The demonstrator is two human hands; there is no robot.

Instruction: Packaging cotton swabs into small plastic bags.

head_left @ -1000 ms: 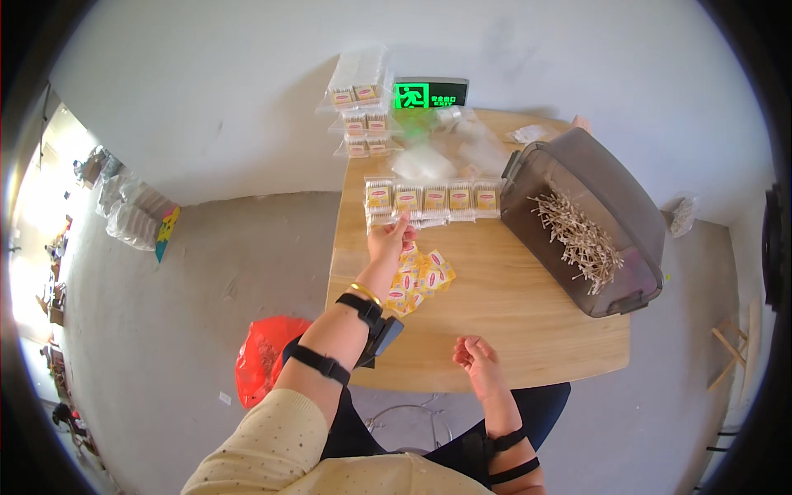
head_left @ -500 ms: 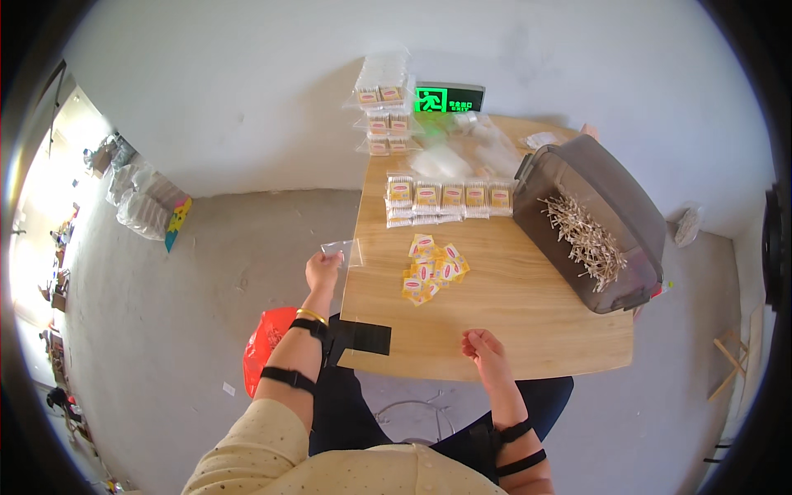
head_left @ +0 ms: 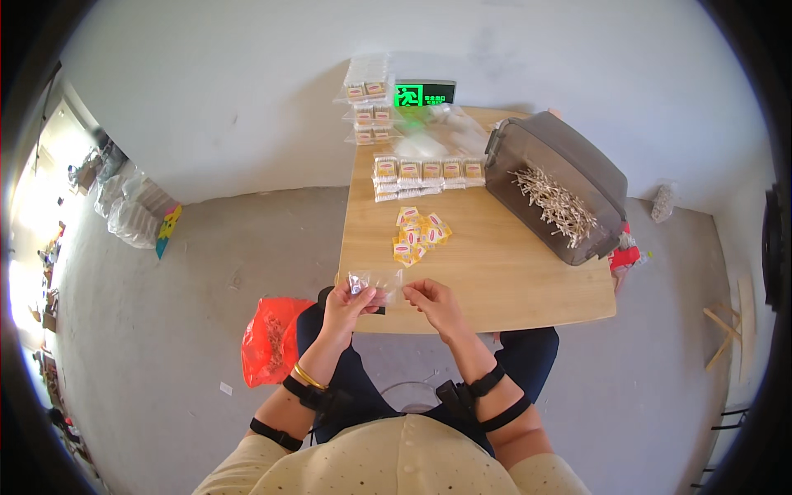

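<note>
A small clear plastic bag [head_left: 385, 283] is held up over the near edge of the wooden table. My left hand [head_left: 346, 312] is closed on its left side, thumb on top. At the bag's right edge, the fingertips of my right hand [head_left: 439, 308] are pinched together on the plastic. Just beyond the bag lies a loose pile of small yellow-and-white printed cards [head_left: 419, 237]. Farther back, filled clear packets of cotton swabs [head_left: 431, 172] with yellow labels sit in a row, stacked in layers.
On the right stands a grey translucent bin [head_left: 569, 136], tilted and holding loose cotton swabs [head_left: 554, 208]. Bagged packs [head_left: 368, 89] are piled at the back left beside a green-lit exit sign [head_left: 425, 95] and clear plastic bags [head_left: 441, 136]. A red plastic bag [head_left: 271, 342] sits on the floor.
My left hand has brought the clear bag from the table's left edge toward me and rightward. My right hand has moved up and left to meet it. The view has shifted.
</note>
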